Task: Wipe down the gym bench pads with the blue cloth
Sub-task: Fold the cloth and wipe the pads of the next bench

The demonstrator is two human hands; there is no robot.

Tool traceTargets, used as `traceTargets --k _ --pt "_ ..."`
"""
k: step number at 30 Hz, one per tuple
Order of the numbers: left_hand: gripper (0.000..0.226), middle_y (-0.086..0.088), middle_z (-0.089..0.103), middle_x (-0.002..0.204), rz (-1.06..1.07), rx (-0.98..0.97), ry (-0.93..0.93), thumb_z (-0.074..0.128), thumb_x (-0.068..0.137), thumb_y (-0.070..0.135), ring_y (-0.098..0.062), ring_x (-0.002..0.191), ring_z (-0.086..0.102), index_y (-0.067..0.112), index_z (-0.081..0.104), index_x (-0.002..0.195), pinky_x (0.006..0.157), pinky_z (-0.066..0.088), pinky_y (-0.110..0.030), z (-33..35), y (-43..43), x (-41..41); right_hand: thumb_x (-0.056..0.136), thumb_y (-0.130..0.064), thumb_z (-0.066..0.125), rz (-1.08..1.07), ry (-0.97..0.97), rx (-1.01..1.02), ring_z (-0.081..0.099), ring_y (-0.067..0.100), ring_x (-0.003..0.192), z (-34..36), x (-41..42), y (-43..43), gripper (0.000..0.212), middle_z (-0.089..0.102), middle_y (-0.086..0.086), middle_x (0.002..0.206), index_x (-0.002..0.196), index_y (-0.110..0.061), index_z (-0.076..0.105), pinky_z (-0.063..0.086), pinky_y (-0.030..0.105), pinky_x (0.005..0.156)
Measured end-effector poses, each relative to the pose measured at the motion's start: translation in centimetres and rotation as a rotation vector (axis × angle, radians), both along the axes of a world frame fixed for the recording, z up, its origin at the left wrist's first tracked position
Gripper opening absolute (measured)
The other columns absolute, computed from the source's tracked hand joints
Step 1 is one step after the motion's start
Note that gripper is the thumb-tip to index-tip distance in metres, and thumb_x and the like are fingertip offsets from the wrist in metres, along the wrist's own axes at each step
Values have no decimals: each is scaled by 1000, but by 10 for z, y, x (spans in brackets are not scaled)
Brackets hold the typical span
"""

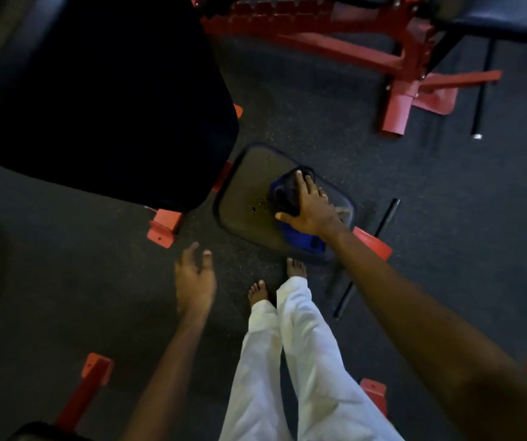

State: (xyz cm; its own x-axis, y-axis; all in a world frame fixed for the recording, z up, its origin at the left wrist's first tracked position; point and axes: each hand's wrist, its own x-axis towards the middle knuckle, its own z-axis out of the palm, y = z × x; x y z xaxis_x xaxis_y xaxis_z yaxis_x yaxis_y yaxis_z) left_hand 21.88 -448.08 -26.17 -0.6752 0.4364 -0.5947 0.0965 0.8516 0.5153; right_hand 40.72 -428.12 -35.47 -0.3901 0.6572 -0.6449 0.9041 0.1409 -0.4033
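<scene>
A small dark seat pad of a red-framed gym bench sits low in the middle of the view, with a few dark spots on its surface. My right hand presses flat on a bunched blue cloth at the pad's right side, fingers spread over it. A large black back pad rises at the upper left, close to the camera. My left hand hangs over the floor to the left of the seat pad, fingers apart and holding nothing.
Another red bench frame with a dark pad stands at the top right. Red frame feet lie around on the dark rubber floor. A black bar runs under the seat. My bare feet stand just before the pad.
</scene>
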Motion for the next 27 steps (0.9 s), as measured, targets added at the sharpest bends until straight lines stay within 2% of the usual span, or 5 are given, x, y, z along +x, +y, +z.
traceTargets --k 3,6,15,19,27 --pt "51 -11 35 157 -90 -26 -119 50 106 33 -28 134 49 27 38 156 93 38 -31 -36 17 20 80 -75 64 183 -70 61 3 45 154 -34 11 -7 117 -4 8 171 161 -34 -10 13 71 118" --pt "62 -12 17 168 -103 -43 -117 48 107 35 -33 147 36 29 20 163 108 37 -41 -72 45 24 88 -75 51 253 -46 243 6 39 156 -72 17 -14 100 6 6 171 162 -35 -2 14 68 120" --pt "77 -8 -10 171 -256 -68 106 30 107 52 -34 157 -3 10 -2 164 125 7 -47 -174 93 30 91 -52 62 -46 132 421 24 23 154 -98 12 -7 75 31 -1 165 157 -30 34 20 48 123" --pt "88 -11 -22 169 -353 -144 230 30 104 58 -36 155 -17 8 -16 160 125 0 -52 -200 87 47 89 -42 66 114 196 427 29 22 152 -98 47 -32 73 36 -1 163 155 -24 39 29 47 122" --pt "90 -14 -29 166 -430 -181 209 22 103 62 -38 153 -24 7 -22 158 124 -7 -51 -207 85 43 92 -61 59 -172 48 494 38 24 148 -99 34 3 79 40 4 160 155 -19 38 32 47 120"
